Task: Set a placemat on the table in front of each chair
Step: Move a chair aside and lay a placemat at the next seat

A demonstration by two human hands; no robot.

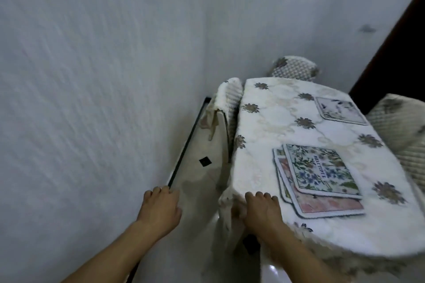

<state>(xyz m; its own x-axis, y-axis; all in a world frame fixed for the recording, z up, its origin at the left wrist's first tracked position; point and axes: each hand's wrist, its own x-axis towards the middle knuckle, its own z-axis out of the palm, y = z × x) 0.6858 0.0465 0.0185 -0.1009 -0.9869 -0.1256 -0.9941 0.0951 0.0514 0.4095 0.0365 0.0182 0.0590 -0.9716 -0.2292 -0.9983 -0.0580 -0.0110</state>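
A table [285,122] under a white flowered cloth fills the right half of the view. A stack of three placemats [319,177] lies near its front edge, the top one floral with blue flowers. One more placemat [340,110] lies alone at the far right of the table. My right hand [259,209] rests on the table's near left corner, fingers curled over the cloth edge, just left of the stack. My left hand [161,209] hangs in the air beside the table, fingers loosely bent, holding nothing.
A white wall [92,76] runs close along the left. Chairs with quilted covers stand around the table: one at the left side [227,101], one at the far end [294,69], one at the right [400,122]. Pale tiled floor [197,179] shows between wall and table.
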